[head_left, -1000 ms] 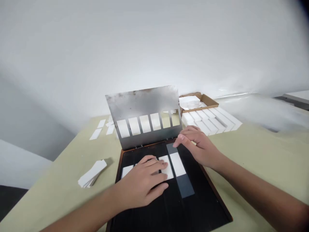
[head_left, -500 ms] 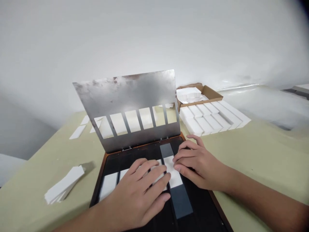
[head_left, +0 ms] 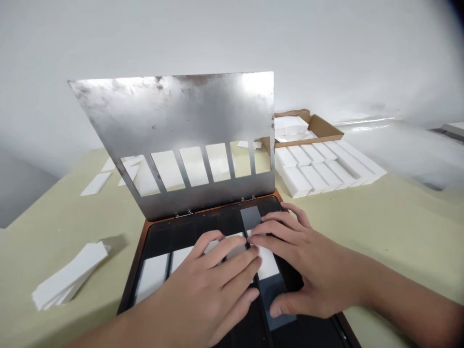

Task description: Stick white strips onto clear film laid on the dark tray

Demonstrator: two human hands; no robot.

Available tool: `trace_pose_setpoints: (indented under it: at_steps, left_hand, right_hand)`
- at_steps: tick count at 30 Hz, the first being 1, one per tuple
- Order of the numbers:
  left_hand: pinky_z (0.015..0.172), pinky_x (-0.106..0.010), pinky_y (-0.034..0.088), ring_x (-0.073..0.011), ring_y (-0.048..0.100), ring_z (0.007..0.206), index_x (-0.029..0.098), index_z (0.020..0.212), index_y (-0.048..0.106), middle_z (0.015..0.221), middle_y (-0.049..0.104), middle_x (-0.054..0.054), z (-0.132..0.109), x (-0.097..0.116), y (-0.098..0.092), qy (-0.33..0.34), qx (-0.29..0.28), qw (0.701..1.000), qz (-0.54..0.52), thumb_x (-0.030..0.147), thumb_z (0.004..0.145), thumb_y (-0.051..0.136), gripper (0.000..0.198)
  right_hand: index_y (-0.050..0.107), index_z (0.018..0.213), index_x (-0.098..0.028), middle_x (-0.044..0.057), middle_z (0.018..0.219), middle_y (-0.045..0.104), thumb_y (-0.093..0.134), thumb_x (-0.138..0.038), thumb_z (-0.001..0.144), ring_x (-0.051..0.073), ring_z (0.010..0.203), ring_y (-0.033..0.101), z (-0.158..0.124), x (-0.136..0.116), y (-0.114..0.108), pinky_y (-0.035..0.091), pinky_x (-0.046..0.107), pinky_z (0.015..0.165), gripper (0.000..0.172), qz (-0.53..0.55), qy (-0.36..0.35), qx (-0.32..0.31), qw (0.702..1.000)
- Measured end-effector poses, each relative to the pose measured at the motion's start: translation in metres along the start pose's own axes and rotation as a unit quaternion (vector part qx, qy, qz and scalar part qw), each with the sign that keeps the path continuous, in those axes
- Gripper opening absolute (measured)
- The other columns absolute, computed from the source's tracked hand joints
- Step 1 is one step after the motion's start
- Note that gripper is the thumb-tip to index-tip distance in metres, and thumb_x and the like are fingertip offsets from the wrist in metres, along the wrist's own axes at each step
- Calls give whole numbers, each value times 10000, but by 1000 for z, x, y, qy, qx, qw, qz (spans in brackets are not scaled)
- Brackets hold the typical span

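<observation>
A black tray (head_left: 195, 223) in an orange-brown frame lies before me, its hinged metal plate (head_left: 174, 108) raised and pierced by a row of rectangular windows. White cards (head_left: 152, 274) sit side by side in the tray. My left hand (head_left: 217, 285) lies palm down over the middle cards, fingers stretched out and partly covering them. With fingers spread, my right hand (head_left: 304, 256) touches the rightmost white card (head_left: 268, 263) at its upper part, thumb over the dark grey strip (head_left: 273, 295) beneath that card. Neither hand grips anything.
To the left a fanned stack of white cards (head_left: 68, 278) lies on the pale green table (head_left: 398, 227). Loose cards (head_left: 96, 184) are farther back. Behind the tray on the right are rows of white card stacks (head_left: 326, 169) and a cardboard box (head_left: 324, 130) with more cards.
My right hand has spread its fingers, the thumb moving down towards the grey strip and the fingertips left across the card. The left hand stays over the cards. The view has shifted closer.
</observation>
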State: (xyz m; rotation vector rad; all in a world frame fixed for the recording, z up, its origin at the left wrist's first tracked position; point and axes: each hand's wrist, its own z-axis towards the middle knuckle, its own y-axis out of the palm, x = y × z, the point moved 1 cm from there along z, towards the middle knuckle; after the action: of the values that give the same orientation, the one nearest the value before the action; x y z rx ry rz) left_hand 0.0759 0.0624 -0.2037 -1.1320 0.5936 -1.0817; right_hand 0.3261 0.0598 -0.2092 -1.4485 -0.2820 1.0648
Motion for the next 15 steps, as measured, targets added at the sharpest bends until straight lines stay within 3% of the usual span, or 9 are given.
trace_pose_setpoints:
  at_steps: [3,6,10,15]
  left_hand:
    - [937,-471,386,-282,637,1038,164,1177,747,1120,754,-66,-2,1,-5,19,21,999,15,299,1071,557,256]
    - [876,-421,444,-215,627,926,222,1089,778,1025,755,-8,-5,6,-13,110,44,993,13,252,1069,546,236]
    - [874,-344,515,-155,616,1011,264,1270,747,1371,700,58,-8,11,-16,215,-10,977,4,223,1072,541,289]
    - [897,-402,500,-186,629,1019,274,1327,714,1456,660,60,-6,10,-13,198,-39,979,14,249,1068,572,296]
  right_hand:
    - [539,1475,-206,70,1442,610,616,-718,940,289,1364,448,1,0,-1,-6,501,1275,745,-18,8,1,1000]
    - [569,1457,-230,38,1434,638,596,-636,993,286,1332,468,4,-1,-4,-60,516,1273,617,-31,22,-4,999]
    - [581,1447,-242,20,1427,654,585,-608,1014,278,1308,472,5,-1,-6,-20,520,1269,567,-26,17,10,999]
    - [557,1464,-267,-18,1411,672,538,-471,1071,251,1298,467,5,0,-8,37,512,1259,444,-17,26,19,999]
